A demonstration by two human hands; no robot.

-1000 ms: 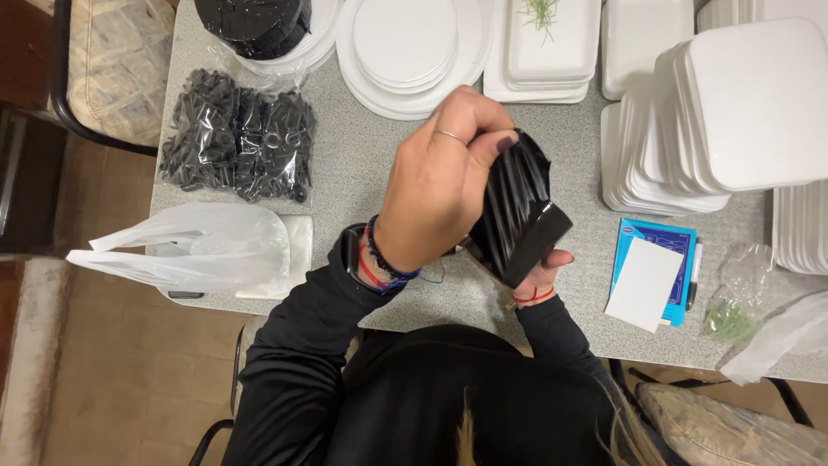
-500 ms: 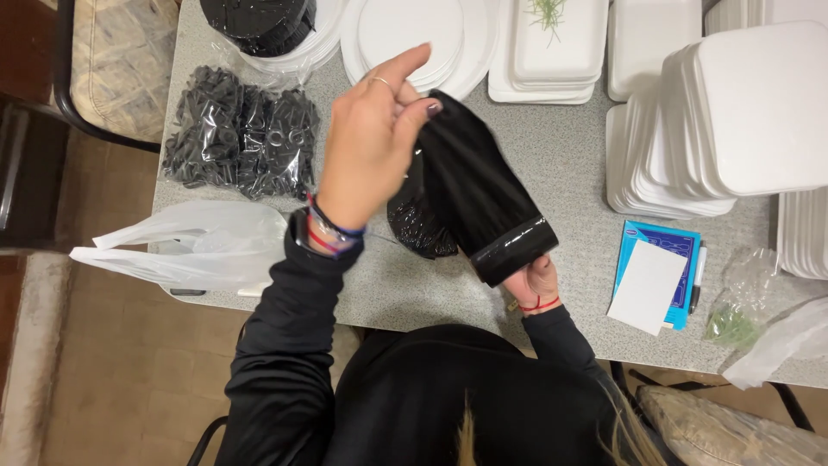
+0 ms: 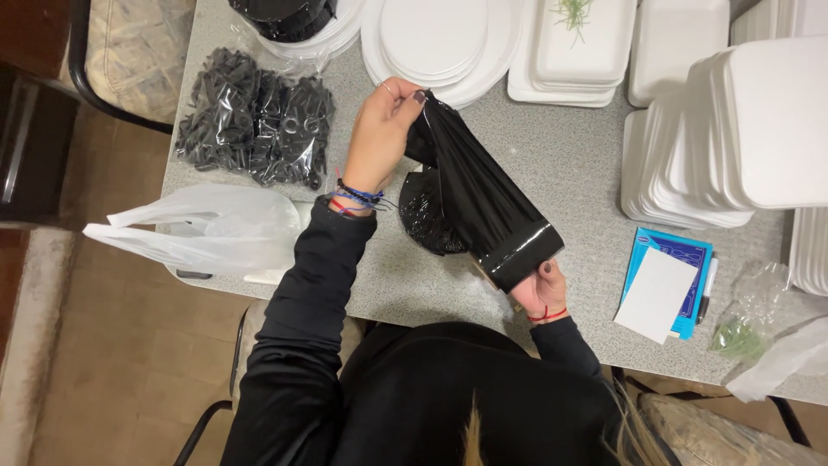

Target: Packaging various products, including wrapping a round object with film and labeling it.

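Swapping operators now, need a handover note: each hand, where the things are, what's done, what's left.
Left hand: raised over the table, pinching the top end of the black plastic roll of bags.
Right hand: near the table's edge, gripping the roll's lower, tight end.
The roll is stretched slantwise between both hands, above the grey speckled table; a loose black crumpled part hangs under it.
Done: one length is pulled out from the roll.
Left: nothing is torn off yet.
Nearby: clear bag of black plastic pieces, white plastic carrier bag, stacks of white foam trays.
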